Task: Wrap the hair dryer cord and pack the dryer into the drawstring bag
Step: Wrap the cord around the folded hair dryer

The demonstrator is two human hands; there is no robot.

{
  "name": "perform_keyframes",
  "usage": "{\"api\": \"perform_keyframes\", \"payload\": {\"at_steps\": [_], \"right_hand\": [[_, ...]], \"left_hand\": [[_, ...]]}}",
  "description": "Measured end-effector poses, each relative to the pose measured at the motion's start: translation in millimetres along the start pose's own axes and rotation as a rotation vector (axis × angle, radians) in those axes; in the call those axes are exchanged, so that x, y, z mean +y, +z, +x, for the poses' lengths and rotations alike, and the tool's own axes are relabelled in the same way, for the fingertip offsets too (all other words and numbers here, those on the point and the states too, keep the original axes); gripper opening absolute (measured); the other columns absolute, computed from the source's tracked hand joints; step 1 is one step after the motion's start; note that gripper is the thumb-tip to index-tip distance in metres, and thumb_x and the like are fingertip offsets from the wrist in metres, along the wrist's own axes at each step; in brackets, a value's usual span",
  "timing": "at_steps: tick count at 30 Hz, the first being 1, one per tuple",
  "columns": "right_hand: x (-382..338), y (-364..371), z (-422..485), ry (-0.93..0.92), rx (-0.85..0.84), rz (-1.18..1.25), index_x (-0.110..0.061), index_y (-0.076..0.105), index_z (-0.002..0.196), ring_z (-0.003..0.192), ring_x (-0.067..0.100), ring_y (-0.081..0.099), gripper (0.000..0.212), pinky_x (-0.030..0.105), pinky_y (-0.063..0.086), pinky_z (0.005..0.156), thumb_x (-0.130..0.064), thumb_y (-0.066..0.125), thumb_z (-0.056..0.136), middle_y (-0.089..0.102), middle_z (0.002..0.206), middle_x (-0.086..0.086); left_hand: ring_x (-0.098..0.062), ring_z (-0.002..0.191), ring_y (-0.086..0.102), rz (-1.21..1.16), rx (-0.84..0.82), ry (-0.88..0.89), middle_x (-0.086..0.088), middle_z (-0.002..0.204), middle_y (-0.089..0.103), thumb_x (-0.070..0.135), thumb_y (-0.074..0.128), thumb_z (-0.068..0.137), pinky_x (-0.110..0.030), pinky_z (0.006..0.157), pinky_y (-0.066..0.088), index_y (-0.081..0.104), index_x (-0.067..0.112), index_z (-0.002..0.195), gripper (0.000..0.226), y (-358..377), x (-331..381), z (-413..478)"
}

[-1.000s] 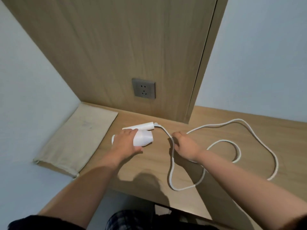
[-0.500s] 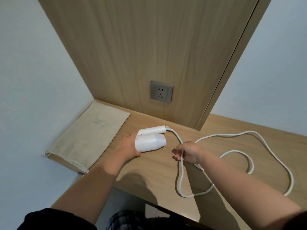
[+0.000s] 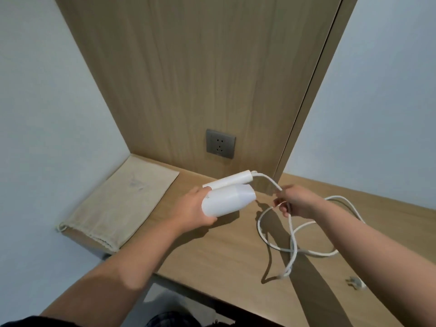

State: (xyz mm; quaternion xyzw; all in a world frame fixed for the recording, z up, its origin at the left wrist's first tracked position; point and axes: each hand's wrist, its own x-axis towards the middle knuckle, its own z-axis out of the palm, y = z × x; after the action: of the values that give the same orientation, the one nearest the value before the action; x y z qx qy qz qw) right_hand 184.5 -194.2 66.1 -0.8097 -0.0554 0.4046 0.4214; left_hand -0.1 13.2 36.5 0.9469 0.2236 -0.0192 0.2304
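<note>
The white folded hair dryer (image 3: pixel 230 197) is held above the wooden desk (image 3: pixel 212 260) by my left hand (image 3: pixel 192 211), which grips its rear end. Its white cord (image 3: pixel 292 234) leaves the handle tip, passes through my right hand (image 3: pixel 296 201), then loops over the desk to the right. My right hand is closed on the cord close to the dryer. The plug (image 3: pixel 355 282) lies at the desk's front right. A beige drawstring bag (image 3: pixel 122 199) lies flat at the left end of the desk, mouth toward me.
A grey wall socket (image 3: pixel 220 143) sits in the wooden back panel just above the desk. White walls stand left and right. The desk's front edge runs diagonally below my forearms.
My left hand has lifted the dryer off the desk. My right hand has risen with the cord and drawn its loops in closer.
</note>
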Motion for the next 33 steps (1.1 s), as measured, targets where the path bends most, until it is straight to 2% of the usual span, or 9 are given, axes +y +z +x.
{"api": "perform_keyframes", "payload": {"at_steps": [5,13,16,18,21,25,28,30,33], "right_hand": [[-13.7,-30.7,-24.4,-0.164,0.233,-0.056,-0.009,0.05,0.117,0.044,0.019,0.035,0.042,0.023,0.032,0.036,0.009,0.026,0.087,0.056,0.074,0.015],[-11.1,-37.4,-72.4,-0.245,0.204,-0.028,-0.019,0.029,0.124,0.042,0.023,0.051,0.031,0.033,0.049,0.044,-0.005,0.033,0.097,0.062,0.08,0.017],[-1.3,-31.2,-84.1,-0.267,0.171,-0.374,-0.011,0.025,0.127,0.046,0.022,0.053,0.032,0.029,0.044,0.039,-0.011,0.037,0.097,0.064,0.091,0.02],[1.0,-26.9,-90.2,-0.259,0.166,-0.734,-0.005,0.03,0.125,0.064,0.025,0.059,0.031,0.032,0.044,0.049,-0.013,0.038,0.096,0.063,0.096,0.017],[-1.4,-20.1,-102.7,-0.327,0.168,-1.111,-0.002,0.041,0.121,0.086,0.031,0.057,0.03,0.032,0.039,0.067,-0.003,0.035,0.092,0.061,0.108,0.017],[-9.5,-9.9,-117.0,-0.4,0.048,-1.401,-0.004,0.056,0.101,0.078,0.028,0.054,0.021,0.032,0.042,0.065,0.001,0.039,0.089,0.06,0.094,0.013],[-22.5,-9.8,-120.9,-0.451,-0.087,-1.388,-0.005,0.054,0.084,0.072,0.029,0.05,0.013,0.034,0.038,0.063,-0.012,0.046,0.091,0.055,0.084,0.012],[-35.6,-17.0,-125.4,-0.421,-0.179,-1.335,-0.004,0.059,0.098,0.07,0.031,0.053,0.022,0.032,0.038,0.06,-0.021,0.048,0.089,0.062,0.086,0.015],[-54.3,-33.4,-135.5,-0.359,-0.343,-1.214,-0.014,0.062,0.104,0.052,0.023,0.044,0.023,0.024,0.039,0.047,-0.026,0.05,0.088,0.057,0.064,0.003]], "left_hand": [[-0.019,0.111,0.052,-0.116,0.096,0.083,0.004,0.122,0.05,0.045,0.077,0.066,-0.032,0.089,0.045,0.042,0.029,0.135,0.079,-32.1,56.0,-3.0],[-0.017,0.099,0.053,-0.345,0.148,0.03,0.007,0.109,0.058,0.037,0.077,0.069,-0.029,0.077,0.046,0.055,0.029,0.121,0.057,-59.7,110.2,-4.9],[-0.017,0.099,0.054,-0.393,0.134,-0.009,0.006,0.11,0.058,0.038,0.077,0.07,-0.028,0.074,0.044,0.056,0.028,0.121,0.056,-64.2,114.8,-4.7],[-0.017,0.098,0.057,-0.416,0.133,-0.02,0.005,0.11,0.061,0.04,0.077,0.069,-0.029,0.074,0.048,0.058,0.027,0.118,0.055,-67.7,116.2,-6.0],[-0.018,0.097,0.057,-0.273,0.133,-0.018,0.006,0.107,0.061,0.043,0.076,0.068,-0.032,0.078,0.051,0.057,0.029,0.117,0.055,-72.7,117.0,-7.9],[-0.019,0.091,0.057,-0.014,0.132,0.018,0.005,0.105,0.06,0.051,0.071,0.065,-0.03,0.069,0.046,0.054,0.032,0.116,0.057,-73.0,116.9,-5.4],[-0.023,0.096,0.056,0.268,0.127,0.157,-0.002,0.111,0.054,0.049,0.068,0.069,-0.032,0.073,0.047,0.047,0.027,0.127,0.066,-63.4,113.3,-3.9],[-0.024,0.102,0.052,0.351,0.117,0.22,-0.004,0.115,0.05,0.046,0.068,0.072,-0.033,0.078,0.047,0.042,0.026,0.132,0.068,-54.5,109.1,-5.6],[-0.025,0.103,0.048,0.419,0.127,0.288,-0.007,0.12,0.046,0.037,0.066,0.075,-0.03,0.07,0.04,0.039,0.025,0.134,0.066,-42.6,101.6,-6.9]]}}
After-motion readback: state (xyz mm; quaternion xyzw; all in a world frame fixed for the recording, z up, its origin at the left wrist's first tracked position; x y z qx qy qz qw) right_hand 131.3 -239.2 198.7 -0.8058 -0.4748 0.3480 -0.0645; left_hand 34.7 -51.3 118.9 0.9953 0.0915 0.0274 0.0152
